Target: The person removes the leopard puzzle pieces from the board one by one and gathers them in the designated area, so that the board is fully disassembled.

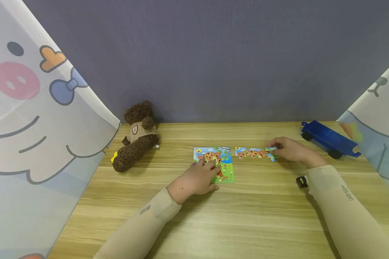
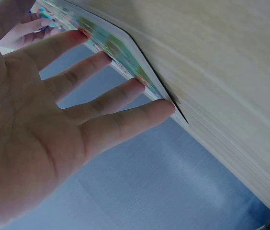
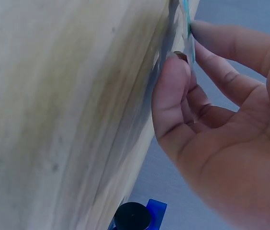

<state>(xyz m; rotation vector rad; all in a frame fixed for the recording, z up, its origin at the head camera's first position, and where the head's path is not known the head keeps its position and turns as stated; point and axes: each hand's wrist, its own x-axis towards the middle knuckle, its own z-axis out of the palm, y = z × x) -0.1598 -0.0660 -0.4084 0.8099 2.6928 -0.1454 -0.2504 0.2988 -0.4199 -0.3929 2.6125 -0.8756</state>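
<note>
A leopard picture card, bright green and blue, lies mid-table. My left hand rests on it, and in the left wrist view its straight fingers touch the card's surface. To the right of the card, joined jigsaw pieces form a short row showing a leopard's head. At the row's right end, my right hand pinches a green and blue jigsaw piece. The right wrist view shows that piece edge-on, between thumb and fingertips.
A brown teddy bear in a beige shirt lies at the back left. At the back right is a blue toy trailer with black wheels. Beside the right sleeve sits a small black object. A grey partition stands behind the table.
</note>
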